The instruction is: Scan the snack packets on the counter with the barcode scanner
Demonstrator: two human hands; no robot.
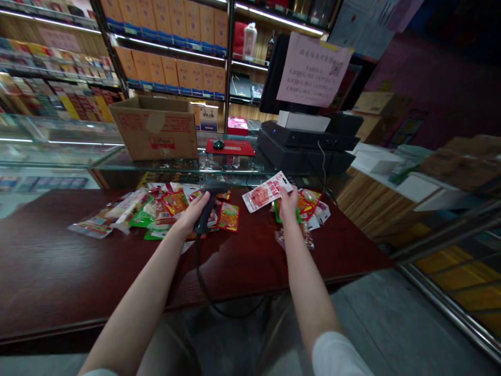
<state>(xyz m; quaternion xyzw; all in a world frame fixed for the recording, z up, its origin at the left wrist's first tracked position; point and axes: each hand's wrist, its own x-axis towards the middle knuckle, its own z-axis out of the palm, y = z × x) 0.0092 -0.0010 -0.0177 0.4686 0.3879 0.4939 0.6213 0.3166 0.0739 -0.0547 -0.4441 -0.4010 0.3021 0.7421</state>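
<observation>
Two bare hands are out over a long, dark reddish-brown wooden table (242, 261), both busy. The left hand (193, 211) has its fingers curled round the grip of a black plastic handheld scanner (204, 215), closed on it pretty snugly, head of the thing tipped up toward the far side. A thin black cable (199, 271) drops from the bottom of the grip, past the near edge of the table, and loops off to the right.

The right hand (288, 202) has a flat white-and-red plastic snack packet (266, 193) pinched by its right end, so the fingers are closed on that. The packet sits tilted, left end lower, printed side showing. Can't really make out every finger on that side.

Right under and behind that hand there's a small heap of shiny red, green and clear snack packets (309, 201). Over to the left, around the scanner, is a bigger, messier pile of colourful plastic snack packets (176, 202), with one squarish red-edged orange packet (227, 216) at its right side.

Far side: an open brown cardboard box (156, 130) on the left, then a small dark computer mouse (218, 144) on a flat red mat (239, 148).
</observation>
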